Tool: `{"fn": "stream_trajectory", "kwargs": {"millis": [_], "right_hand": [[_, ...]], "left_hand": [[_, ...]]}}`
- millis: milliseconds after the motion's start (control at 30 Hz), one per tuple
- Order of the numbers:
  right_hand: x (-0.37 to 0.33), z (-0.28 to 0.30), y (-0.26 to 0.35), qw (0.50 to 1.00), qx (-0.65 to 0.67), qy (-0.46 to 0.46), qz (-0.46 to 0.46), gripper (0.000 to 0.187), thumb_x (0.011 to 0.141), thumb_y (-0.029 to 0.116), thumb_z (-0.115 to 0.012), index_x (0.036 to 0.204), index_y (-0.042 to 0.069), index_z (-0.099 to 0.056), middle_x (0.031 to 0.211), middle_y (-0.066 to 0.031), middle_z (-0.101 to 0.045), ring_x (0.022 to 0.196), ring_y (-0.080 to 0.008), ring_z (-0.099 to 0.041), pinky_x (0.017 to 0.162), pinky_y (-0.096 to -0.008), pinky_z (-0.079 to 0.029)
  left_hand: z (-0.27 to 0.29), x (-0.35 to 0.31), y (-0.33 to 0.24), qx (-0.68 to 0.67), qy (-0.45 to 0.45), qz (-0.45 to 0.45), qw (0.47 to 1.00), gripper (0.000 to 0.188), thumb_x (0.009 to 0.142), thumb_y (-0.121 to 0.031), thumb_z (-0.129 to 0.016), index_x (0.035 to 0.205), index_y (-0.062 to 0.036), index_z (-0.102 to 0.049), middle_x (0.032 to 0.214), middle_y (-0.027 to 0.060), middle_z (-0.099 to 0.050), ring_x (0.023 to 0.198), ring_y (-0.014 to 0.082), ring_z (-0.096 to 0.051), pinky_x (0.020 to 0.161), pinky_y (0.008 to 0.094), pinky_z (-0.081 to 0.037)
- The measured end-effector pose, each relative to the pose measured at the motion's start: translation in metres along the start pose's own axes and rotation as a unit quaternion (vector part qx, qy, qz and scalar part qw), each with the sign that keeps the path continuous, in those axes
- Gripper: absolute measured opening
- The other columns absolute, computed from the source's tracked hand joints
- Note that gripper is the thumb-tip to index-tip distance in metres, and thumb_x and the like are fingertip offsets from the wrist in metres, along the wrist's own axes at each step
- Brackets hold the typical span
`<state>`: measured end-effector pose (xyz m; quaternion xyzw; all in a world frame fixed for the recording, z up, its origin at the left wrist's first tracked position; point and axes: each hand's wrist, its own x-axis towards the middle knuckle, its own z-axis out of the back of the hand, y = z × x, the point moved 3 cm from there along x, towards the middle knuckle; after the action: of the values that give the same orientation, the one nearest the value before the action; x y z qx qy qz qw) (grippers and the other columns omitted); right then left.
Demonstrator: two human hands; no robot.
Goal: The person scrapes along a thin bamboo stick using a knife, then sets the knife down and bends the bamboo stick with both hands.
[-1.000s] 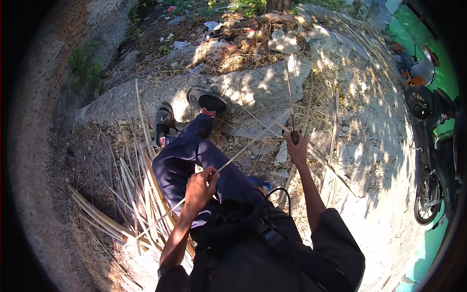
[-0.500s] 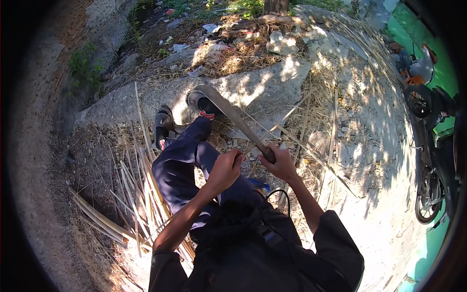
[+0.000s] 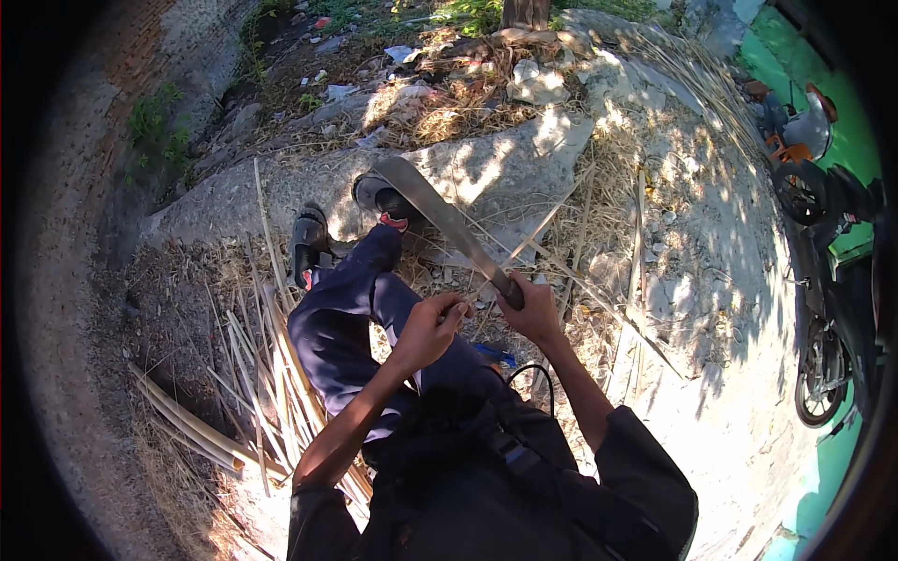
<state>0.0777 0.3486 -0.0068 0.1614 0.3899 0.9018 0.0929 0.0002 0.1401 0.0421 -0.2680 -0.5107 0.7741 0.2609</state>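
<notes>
Right fingers (image 3: 530, 292) grip a machete (image 3: 440, 217) slanting far left; I cannot tell what the curled left fingers (image 3: 447, 305) hold. Seemingly blade work, calling for careful control.

- A dark motorcycle (image 3: 856, 323) at the far right, near a bright green wall (image 3: 790, 61)
- An orange object (image 3: 795, 152) just above its upper wheel, kind unclear
- A tree trunk (image 3: 527, 14) at the top, a pale rock (image 3: 539, 86) just below it
- Whitish litter (image 3: 340, 92) on the ground, upper left of centre
- A leafy green plant (image 3: 154, 126) beside a brick wall (image 3: 140, 47)
</notes>
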Motion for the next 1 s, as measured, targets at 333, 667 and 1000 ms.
{"fn": "stream_trajectory", "kwargs": {"millis": [333,667,1000], "right_hand": [[0.025,-0.017,0.008,0.998,0.004,0.047,0.032,0.033,0.084,0.022,-0.081,0.109,0.005,-0.066,0.070,-0.0192,-0.066,0.069,-0.0422,-0.070,0.061,-0.0477,-0.053],[0.047,-0.047,0.029,0.988,-0.004,0.019,0.154,0.039,0.083,0.019,-0.082,0.116,0.006,-0.067,0.072,-0.0180,-0.069,0.072,-0.0413,-0.072,0.063,-0.0496,-0.056],[0.083,-0.050,0.052,0.985,0.058,0.083,0.140,0.033,0.083,0.014,-0.080,0.112,0.005,-0.066,0.074,-0.0169,-0.071,0.071,-0.0411,-0.073,0.064,-0.0466,-0.056]], "left_hand": [[0.028,-0.024,0.002,-0.282,0.077,0.155,0.944,0.031,0.117,-0.029,-0.049,0.108,-0.0055,-0.066,0.071,-0.0111,-0.035,0.055,-0.0008,-0.026,0.048,0.0222,-0.020],[0.056,-0.048,0.009,-0.322,0.022,0.139,0.936,0.029,0.117,-0.030,-0.051,0.107,-0.0076,-0.065,0.071,-0.0120,-0.036,0.055,-0.0019,-0.026,0.047,0.0215,-0.018],[0.069,-0.073,0.024,-0.344,-0.020,0.109,0.933,0.027,0.116,-0.028,-0.052,0.107,-0.0061,-0.065,0.071,-0.0108,-0.038,0.055,-0.0007,-0.028,0.047,0.0213,-0.021]]}}
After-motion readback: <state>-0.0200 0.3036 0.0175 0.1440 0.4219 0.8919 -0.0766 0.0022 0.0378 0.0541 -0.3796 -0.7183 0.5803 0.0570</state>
